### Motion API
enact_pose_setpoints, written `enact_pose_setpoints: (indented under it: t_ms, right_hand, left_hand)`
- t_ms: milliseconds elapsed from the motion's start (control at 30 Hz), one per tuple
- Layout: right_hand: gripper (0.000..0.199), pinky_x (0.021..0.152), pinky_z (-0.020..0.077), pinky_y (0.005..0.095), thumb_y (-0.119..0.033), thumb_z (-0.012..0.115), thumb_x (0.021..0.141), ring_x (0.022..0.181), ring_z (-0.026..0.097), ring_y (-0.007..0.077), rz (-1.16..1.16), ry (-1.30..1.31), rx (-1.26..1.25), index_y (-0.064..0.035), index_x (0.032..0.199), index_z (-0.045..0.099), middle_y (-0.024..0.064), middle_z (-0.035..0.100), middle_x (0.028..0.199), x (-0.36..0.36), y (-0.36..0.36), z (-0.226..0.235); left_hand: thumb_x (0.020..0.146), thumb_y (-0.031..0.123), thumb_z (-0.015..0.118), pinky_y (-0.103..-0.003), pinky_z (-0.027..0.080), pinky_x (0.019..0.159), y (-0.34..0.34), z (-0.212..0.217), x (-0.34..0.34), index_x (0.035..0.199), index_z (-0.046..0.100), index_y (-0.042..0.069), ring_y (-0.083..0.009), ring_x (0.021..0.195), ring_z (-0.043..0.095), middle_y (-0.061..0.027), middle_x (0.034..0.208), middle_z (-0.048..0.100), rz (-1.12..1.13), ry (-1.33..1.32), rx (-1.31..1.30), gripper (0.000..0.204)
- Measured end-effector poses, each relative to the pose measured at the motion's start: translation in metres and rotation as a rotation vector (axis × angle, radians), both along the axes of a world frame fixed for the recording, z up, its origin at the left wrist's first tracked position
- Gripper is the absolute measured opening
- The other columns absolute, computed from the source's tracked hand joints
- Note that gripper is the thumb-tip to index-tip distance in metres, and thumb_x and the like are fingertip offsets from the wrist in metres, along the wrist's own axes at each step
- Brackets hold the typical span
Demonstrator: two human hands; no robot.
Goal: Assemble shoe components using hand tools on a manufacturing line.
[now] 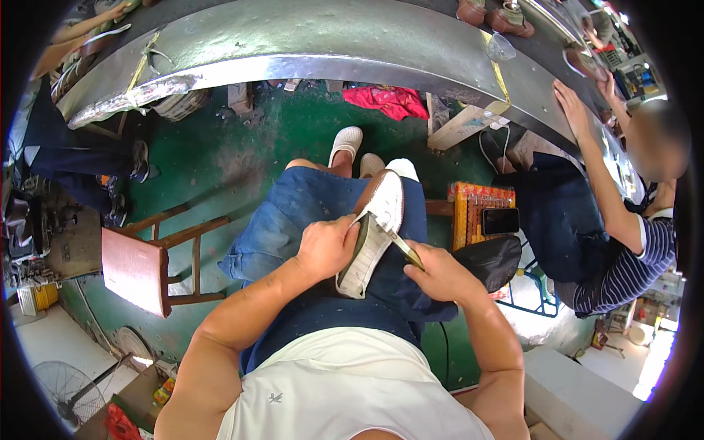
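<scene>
**White shoe held on the lap and worked along its sole edge**

A white shoe (374, 235) is held on the person's lap, over dark blue shorts, its sole turned to the left and its toe pointing away from the body. The left hand (325, 248) is wrapped around the sole side of the shoe, the grip closed firmly on it. The right hand (440, 275) is closed around a small blade-like tool (405, 249), whose tip is laid against the shoe's edge near the heel; the tool's exact kind cannot be told.

Just beside the right thigh, a black bag (493, 260) is seen, and behind it a black phone (500, 221) is laid on an orange and yellow woven stool (465, 213). To the left, a wooden chair (147, 264) is placed on the green floor (220, 165). Two feet in white clogs (346, 141) are rested on that floor beyond the knees.

Farther off, a long curved metal worktop (308, 44) is spread across the top of the view, with a red cloth (389, 100) lying beneath it. At the right, another person in a striped shirt (638, 257) is seated, one hand laid on the worktop.
</scene>
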State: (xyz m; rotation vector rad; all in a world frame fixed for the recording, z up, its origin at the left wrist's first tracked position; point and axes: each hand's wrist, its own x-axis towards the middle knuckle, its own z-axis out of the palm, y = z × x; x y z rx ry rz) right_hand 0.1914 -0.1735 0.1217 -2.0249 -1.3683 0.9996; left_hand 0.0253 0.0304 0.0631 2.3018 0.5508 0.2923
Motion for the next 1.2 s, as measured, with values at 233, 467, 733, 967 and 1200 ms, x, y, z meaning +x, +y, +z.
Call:
enact_pose_setpoints:
  t_ms: [233, 467, 733, 967, 1200]
  right_hand:
    - [0.024, 0.072, 0.0549, 0.041, -0.022, 0.061, 0.098, 0.08, 0.071, 0.0263, 0.154, 0.28, -0.65, 0.0015, 0.102, 0.062, 0.014, 0.069, 0.083, 0.048, 0.058, 0.055]
    - [0.034, 0.091, 0.0505, 0.0524, -0.025, 0.056, 0.101, 0.1, 0.065, 0.0477, 0.268, -0.072, -0.506, 0.0077, 0.108, 0.062, 0.0296, 0.069, 0.102, 0.021, 0.081, 0.049]
    - [0.027, 0.077, 0.0534, 0.05, -0.024, 0.059, 0.1, 0.084, 0.07, 0.0409, -0.111, -0.022, -0.147, 0.003, 0.103, 0.058, 0.0225, 0.07, 0.089, -0.026, 0.037, -0.015]
    - [0.023, 0.054, 0.0459, 0.0265, -0.026, 0.056, 0.104, 0.063, 0.06, 0.0117, -0.474, 0.738, -0.253, -0.0052, 0.094, 0.061, 0.0041, 0.063, 0.071, -0.045, 0.03, -0.046]
    - [0.024, 0.049, 0.0451, 0.0222, -0.024, 0.06, 0.103, 0.072, 0.064, 0.0145, -0.648, 1.36, -0.167, -0.0006, 0.109, 0.061, 0.0072, 0.066, 0.09, -0.031, -0.005, -0.072]
  left_hand:
    - [0.101, 0.026, 0.053, -0.053, 0.056, 0.068, -0.013, 0.019, 0.004, 0.103, 0.067, 0.004, -0.041, 0.073, 0.07, -0.023, 0.084, 0.07, -0.054, -0.05, 0.099, 0.026]
    - [0.11, 0.041, 0.043, -0.037, 0.05, 0.1, 0.004, -0.07, 0.013, 0.139, 0.052, 0.003, -0.0201, 0.116, 0.062, -0.0106, 0.126, 0.064, 0.273, -0.072, -1.496, 0.048]
    - [0.097, 0.04, 0.071, -0.034, 0.046, 0.107, 0.014, -0.048, 0.013, 0.149, 0.041, 0.002, -0.0182, 0.123, 0.057, -0.0103, 0.133, 0.06, 0.187, -0.158, -1.554, 0.072]
    - [0.096, 0.032, 0.075, -0.036, 0.048, 0.105, 0.009, -0.041, 0.02, 0.149, 0.043, 0.004, -0.0199, 0.12, 0.06, -0.0104, 0.132, 0.062, 0.25, -0.128, -1.623, 0.069]
    - [0.093, 0.025, 0.077, -0.035, 0.052, 0.099, 0.009, -0.03, 0.038, 0.142, 0.051, 0.001, -0.0197, 0.112, 0.064, -0.0116, 0.124, 0.066, 0.24, -0.018, -1.529, 0.061]
